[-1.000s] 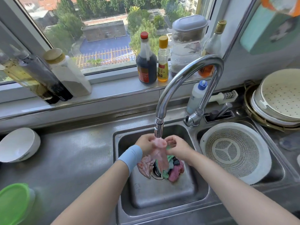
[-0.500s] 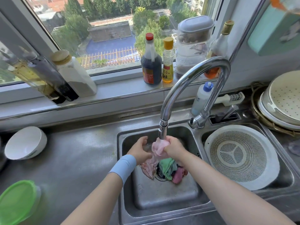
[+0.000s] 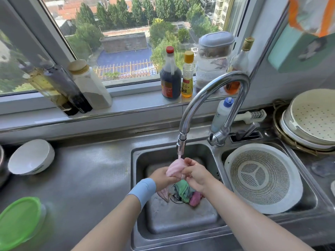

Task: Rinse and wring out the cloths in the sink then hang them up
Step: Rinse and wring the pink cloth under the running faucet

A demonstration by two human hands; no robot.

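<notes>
- Both my hands are over the sink basin, close together, right under the tap nozzle.
- Left hand, with a blue wristband on the wrist: fingers curled round the lower part of the pink cloth.
- Right hand: gripping the same pink cloth from the other side, fingers curled on it.
- Pink cloth is bunched between the two hands, top end just below the nozzle. A tail of it hangs under my left hand towards the drain.
- Can't tell how hard the water is running.
- Below the hands, on the basin floor at the drain: green cloth and magenta cloth, heaped together and touching.
- Right of my right hand: white colander sitting in the second basin.
- Well left of my left hand, on the worktop: white bowl, tilted. Nearer me is a green-lidded container.
- Beyond the hands: bottles on the windowsill.
</notes>
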